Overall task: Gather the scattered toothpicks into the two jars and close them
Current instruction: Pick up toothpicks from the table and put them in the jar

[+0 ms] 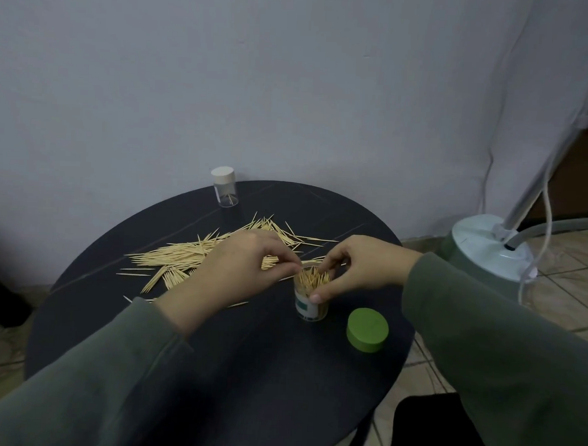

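Nearest on the round dark tabletop [214,370] lies one loose green round plastic lid [368,330], and just behind it stands the open clear labelled jar [310,298], right hand [357,270] pinching its wall, thumb in front, left hand [241,271] with fingers pinched at the rim, feeding in sticks. The thin pale wooden toothpicks [185,255], too many to count, look light, stiff and sharp, best taken mid-shaft in small bundles. Farthest, a second clear jar with white cap [224,187]: two jars.

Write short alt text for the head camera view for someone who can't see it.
Both hands work at an open jar packed with toothpicks: the right hand grips it, the left hand pinches at its mouth. Loose toothpicks lie behind, a green lid nearby, a capped jar beyond.
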`<state>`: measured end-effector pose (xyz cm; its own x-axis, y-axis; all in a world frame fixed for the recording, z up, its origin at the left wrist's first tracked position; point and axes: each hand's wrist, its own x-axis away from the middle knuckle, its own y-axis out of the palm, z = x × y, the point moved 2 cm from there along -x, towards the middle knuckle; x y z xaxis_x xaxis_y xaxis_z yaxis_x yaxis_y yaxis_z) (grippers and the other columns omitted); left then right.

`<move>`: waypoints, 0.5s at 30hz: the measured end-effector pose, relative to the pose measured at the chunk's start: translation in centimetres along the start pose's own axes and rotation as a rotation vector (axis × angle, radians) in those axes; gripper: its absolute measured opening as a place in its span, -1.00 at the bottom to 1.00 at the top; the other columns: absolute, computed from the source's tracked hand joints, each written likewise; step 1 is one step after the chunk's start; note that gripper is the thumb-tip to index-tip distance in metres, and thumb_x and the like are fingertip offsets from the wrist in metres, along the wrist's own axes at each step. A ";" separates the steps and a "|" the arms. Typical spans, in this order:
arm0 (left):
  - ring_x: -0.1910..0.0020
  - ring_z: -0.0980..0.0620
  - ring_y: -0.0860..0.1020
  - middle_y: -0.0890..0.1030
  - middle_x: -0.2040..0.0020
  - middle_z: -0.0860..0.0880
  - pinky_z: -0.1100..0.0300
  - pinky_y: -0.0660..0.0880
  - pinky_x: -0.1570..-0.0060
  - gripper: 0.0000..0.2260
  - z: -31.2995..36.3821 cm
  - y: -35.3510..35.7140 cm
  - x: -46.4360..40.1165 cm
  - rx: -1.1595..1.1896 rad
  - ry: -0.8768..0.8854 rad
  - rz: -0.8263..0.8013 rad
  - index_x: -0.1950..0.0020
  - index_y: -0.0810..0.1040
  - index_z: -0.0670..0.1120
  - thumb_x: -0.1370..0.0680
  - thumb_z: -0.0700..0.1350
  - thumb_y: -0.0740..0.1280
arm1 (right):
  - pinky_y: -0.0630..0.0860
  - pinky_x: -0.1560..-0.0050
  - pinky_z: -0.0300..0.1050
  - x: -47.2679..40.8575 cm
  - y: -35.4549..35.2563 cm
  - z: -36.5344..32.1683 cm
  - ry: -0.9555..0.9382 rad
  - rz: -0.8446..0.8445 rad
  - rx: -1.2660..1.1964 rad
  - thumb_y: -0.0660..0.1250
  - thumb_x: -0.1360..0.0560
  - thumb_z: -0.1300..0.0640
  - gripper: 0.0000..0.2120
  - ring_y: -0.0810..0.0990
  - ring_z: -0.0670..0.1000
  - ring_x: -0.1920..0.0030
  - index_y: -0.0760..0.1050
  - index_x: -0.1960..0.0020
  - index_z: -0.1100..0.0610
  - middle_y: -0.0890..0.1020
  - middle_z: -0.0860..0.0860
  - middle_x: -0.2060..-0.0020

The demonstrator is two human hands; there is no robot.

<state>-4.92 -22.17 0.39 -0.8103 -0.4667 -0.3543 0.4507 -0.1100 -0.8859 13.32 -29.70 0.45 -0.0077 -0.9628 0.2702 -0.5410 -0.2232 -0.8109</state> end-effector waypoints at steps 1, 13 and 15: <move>0.07 0.22 0.53 0.61 0.10 0.19 0.16 0.49 0.08 -0.86 0.4 0.0 0.0 -0.011 0.012 0.024 0.03 0.68 0.14 -0.52 0.11 0.35 | 0.41 0.16 -0.32 0.0 0.0 0.0 0.000 0.000 -0.002 0.48 -0.31 -0.23 -0.48 0.52 -0.14 0.01 0.54 -0.17 0.00 0.59 -0.07 -0.01; -0.04 0.21 0.41 0.48 0.04 0.19 0.29 0.35 0.01 -0.78 0.6 0.4 0.4 0.141 0.058 -0.070 -0.03 0.67 0.19 -0.54 0.13 0.25 | 0.45 0.00 -0.26 0.0 0.2 -0.4 -0.024 -0.055 0.023 0.49 -0.30 -0.23 -0.43 0.51 -0.14 -0.06 0.53 -0.24 -0.03 0.59 -0.10 -0.09; -0.06 0.21 0.38 0.48 0.01 0.19 0.28 0.33 -0.01 -0.76 0.5 0.4 0.5 0.092 0.081 -0.156 -0.02 0.67 0.20 -0.53 0.15 0.22 | 0.39 0.11 -0.32 0.0 0.0 -0.4 -0.021 -0.092 0.037 0.52 -0.29 -0.18 -0.43 0.50 -0.20 0.04 0.51 -0.25 -0.06 0.58 -0.13 -0.07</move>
<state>-5.00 -22.89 0.03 -0.8987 -0.3660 -0.2415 0.3468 -0.2564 -0.9022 13.02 -29.68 0.69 0.0588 -0.9408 0.3339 -0.5071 -0.3162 -0.8018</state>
